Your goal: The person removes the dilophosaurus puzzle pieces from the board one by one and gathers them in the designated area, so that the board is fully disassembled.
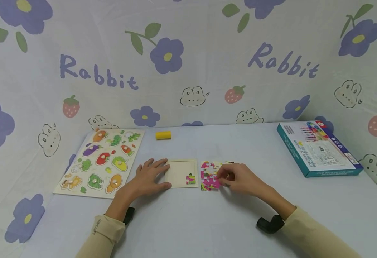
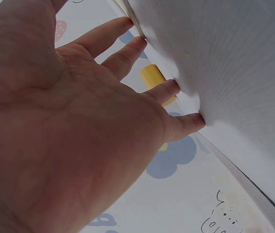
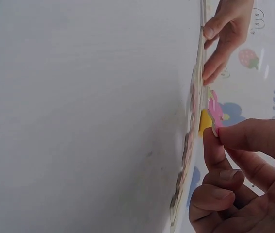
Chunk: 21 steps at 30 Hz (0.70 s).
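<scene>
My left hand (image 1: 150,177) rests with spread, straight fingers at the left edge of a shallow wooden puzzle frame (image 1: 175,175). Inside that frame, one small joined patch of green and pink puzzle pieces (image 1: 191,179) lies in the lower right corner. My right hand (image 1: 240,178) pinches a pink puzzle piece (image 3: 216,110) between thumb and index finger, raised off the table in the right wrist view. Beneath and beside this hand lies a block of pink, yellow and green jigsaw pieces (image 1: 206,174), partly hidden by the fingers.
A wooden board of vegetable shapes (image 1: 93,168) lies at the left, beside my left forearm. Behind the frame is a yellow cylinder (image 1: 163,135). A flat teal and white box (image 1: 320,150) lies at the back right. A printed cloth (image 1: 207,64) hangs behind the table.
</scene>
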Motion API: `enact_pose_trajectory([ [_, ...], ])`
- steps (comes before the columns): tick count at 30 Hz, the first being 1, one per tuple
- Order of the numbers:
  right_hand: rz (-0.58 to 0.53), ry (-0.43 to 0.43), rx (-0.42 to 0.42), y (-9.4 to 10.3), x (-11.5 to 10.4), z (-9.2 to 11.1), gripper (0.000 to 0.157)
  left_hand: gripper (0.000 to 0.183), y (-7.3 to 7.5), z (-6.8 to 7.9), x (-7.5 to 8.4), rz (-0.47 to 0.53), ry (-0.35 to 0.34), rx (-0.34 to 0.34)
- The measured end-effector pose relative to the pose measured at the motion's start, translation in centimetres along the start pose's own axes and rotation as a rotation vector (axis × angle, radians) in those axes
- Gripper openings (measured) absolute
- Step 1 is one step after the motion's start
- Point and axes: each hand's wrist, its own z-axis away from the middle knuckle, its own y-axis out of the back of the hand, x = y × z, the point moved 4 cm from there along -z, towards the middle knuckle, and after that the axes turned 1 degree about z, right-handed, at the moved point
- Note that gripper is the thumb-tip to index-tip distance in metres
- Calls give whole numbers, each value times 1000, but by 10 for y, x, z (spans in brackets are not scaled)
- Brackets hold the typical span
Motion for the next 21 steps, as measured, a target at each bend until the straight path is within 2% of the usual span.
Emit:
enact_pose_trajectory([
  [8,9,-15,-11,3,10,13,7,72,1,0,0,2,-1,-2],
  [21,48,-20,-15,0,11,11,6,73,0,-1,-1,11,-2,-7],
])
